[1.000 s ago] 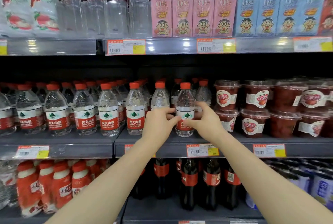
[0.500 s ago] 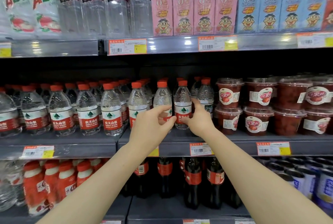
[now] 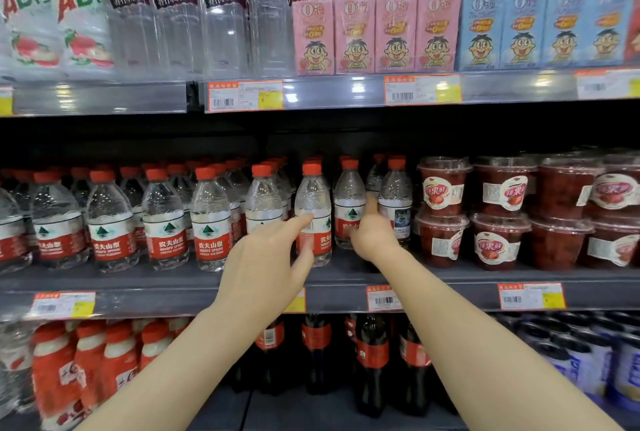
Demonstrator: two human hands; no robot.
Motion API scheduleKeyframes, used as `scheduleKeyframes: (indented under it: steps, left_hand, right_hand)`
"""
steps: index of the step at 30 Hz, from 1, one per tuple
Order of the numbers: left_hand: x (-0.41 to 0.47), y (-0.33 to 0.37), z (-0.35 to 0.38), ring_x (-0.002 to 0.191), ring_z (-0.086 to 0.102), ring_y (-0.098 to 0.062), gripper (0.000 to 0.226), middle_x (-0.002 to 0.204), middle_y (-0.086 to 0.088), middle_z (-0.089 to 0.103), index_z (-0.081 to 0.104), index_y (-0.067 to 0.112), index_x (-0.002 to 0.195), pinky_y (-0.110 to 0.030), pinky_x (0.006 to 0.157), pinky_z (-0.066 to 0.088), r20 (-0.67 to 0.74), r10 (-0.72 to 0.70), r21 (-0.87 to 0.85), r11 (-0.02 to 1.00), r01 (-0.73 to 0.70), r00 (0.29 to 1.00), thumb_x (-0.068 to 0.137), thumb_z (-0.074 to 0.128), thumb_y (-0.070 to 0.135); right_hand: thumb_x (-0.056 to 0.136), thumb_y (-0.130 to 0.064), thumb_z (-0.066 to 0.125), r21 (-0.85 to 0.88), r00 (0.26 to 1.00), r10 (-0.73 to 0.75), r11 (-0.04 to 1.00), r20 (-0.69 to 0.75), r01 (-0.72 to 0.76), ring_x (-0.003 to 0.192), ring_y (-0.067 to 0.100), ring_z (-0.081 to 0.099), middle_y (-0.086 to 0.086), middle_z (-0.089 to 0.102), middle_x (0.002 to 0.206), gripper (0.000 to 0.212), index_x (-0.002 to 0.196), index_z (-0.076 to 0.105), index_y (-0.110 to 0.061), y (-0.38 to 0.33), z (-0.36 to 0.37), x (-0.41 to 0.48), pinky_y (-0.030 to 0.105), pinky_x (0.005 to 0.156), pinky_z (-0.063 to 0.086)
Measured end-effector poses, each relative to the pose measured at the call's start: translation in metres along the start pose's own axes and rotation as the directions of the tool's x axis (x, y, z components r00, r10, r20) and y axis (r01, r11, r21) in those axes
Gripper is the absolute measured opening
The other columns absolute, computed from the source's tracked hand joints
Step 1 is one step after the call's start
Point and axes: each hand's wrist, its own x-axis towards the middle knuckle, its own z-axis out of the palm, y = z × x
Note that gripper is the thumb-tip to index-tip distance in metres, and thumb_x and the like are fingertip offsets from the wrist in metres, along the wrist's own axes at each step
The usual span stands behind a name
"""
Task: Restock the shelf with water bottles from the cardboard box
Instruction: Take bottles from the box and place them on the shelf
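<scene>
Red-capped water bottles [image 3: 162,222] stand in rows on the grey middle shelf [image 3: 450,295]. My left hand [image 3: 266,257] reaches out with straight fingers. Its index fingertip touches the label of a front-row bottle [image 3: 313,195], with the thumb near that bottle's lower part. My right hand [image 3: 372,233] holds the neighbouring bottle [image 3: 349,195] at its label from the right side. Its index finger points up between this bottle and the last bottle [image 3: 396,195] of the row. No cardboard box is in view.
Strawberry dessert cups [image 3: 443,195] are stacked right beside the last water bottle. The shelf above holds tall soda water bottles [image 3: 173,15] and pink and blue drink cartons [image 3: 356,35]. Dark cola bottles [image 3: 372,354] and red-and-white bottles [image 3: 86,361] stand on the shelf below.
Both hands were on one bottle, which went back into the row. My left hand let go and moved left to the neighbouring bottle; my right hand stayed at the first.
</scene>
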Motion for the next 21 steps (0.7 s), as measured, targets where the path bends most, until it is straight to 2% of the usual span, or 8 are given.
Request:
scheduleKeyframes:
  steps: [2, 6, 8, 12, 15, 18, 21]
  left_hand:
    - [-0.004, -0.003, 0.001, 0.084, 0.068, -0.017, 0.04, 0.093, 0.008, 0.075, 0.069, 0.027, 0.136, -0.033, 0.066, 0.055, -0.024, 0.037, 0.008, 0.999, -0.037, 0.999, 0.096, 0.068, 0.029]
    - [-0.012, -0.004, 0.003, 0.085, 0.068, -0.017, 0.04, 0.091, 0.007, 0.074, 0.07, 0.025, 0.133, -0.034, 0.067, 0.058, -0.024, 0.054, -0.005, 0.999, -0.054, 0.998, 0.093, 0.072, 0.026]
    - [-0.014, -0.006, 0.001, 0.087, 0.068, -0.016, 0.042, 0.093, 0.008, 0.074, 0.069, 0.026, 0.135, -0.031, 0.068, 0.057, -0.005, 0.04, -0.016, 0.999, -0.04, 0.999, 0.093, 0.072, 0.025]
    - [-0.017, -0.008, -0.002, 0.086, 0.062, -0.012, 0.041, 0.097, 0.013, 0.073, 0.069, 0.026, 0.136, -0.022, 0.07, 0.042, -0.002, -0.006, -0.019, 1.0, 0.006, 1.0, 0.094, 0.068, 0.028]
    - [-0.022, -0.01, -0.001, 0.094, 0.065, -0.013, 0.04, 0.105, 0.013, 0.074, 0.069, 0.028, 0.135, -0.025, 0.075, 0.048, 0.005, -0.028, -0.073, 0.997, 0.029, 1.0, 0.095, 0.066, 0.03]
    - [-0.028, -0.012, 0.004, 0.097, 0.067, -0.014, 0.039, 0.102, 0.011, 0.075, 0.07, 0.027, 0.132, -0.029, 0.079, 0.055, -0.003, -0.028, -0.11, 0.994, 0.027, 1.0, 0.093, 0.073, 0.023]
    - [-0.032, -0.013, 0.005, 0.097, 0.068, -0.014, 0.04, 0.101, 0.01, 0.075, 0.07, 0.027, 0.131, -0.026, 0.079, 0.053, 0.0, -0.025, -0.119, 0.993, 0.025, 1.0, 0.092, 0.075, 0.021]
  right_hand:
    - [0.099, -0.003, 0.055, -0.005, 1.0, -0.01, 1.0, -0.009, 0.01, 0.118, 0.036, 0.06, 0.023, 0.046, 0.143, 0.088, 0.163, -0.003, -0.021, 0.001, 0.002, 0.004, 0.039, 0.094, 0.05]
    - [0.1, -0.004, 0.055, 0.005, 1.0, 0.015, 1.0, -0.005, -0.015, 0.125, 0.037, 0.056, 0.024, 0.043, 0.148, 0.086, 0.164, 0.0, -0.022, 0.001, 0.005, 0.01, 0.037, 0.098, 0.047]
    - [0.099, -0.004, 0.056, 0.008, 1.0, 0.026, 1.0, -0.016, -0.025, 0.126, 0.038, 0.056, 0.023, 0.042, 0.149, 0.084, 0.164, 0.004, -0.023, 0.001, 0.006, 0.014, 0.038, 0.1, 0.047]
    - [0.098, -0.005, 0.059, 0.023, 0.999, 0.041, 0.999, -0.033, -0.04, 0.127, 0.036, 0.055, 0.019, 0.043, 0.149, 0.086, 0.164, 0.007, -0.023, 0.002, 0.009, 0.018, 0.035, 0.101, 0.045]
    - [0.096, -0.003, 0.062, 0.045, 0.998, 0.042, 0.998, -0.049, -0.04, 0.13, 0.036, 0.052, 0.017, 0.041, 0.151, 0.086, 0.163, 0.013, -0.025, 0.004, 0.01, 0.021, 0.034, 0.101, 0.045]
    - [0.093, -0.005, 0.066, 0.067, 0.998, 0.029, 0.997, -0.059, -0.025, 0.131, 0.036, 0.051, 0.016, 0.044, 0.149, 0.083, 0.161, 0.023, -0.025, 0.008, 0.01, 0.026, 0.035, 0.102, 0.045]
    - [0.094, -0.009, 0.07, 0.096, 0.998, 0.039, 0.995, -0.049, -0.034, 0.134, 0.034, 0.049, 0.014, 0.043, 0.151, 0.084, 0.161, 0.024, -0.027, 0.008, 0.009, 0.026, 0.035, 0.106, 0.042]
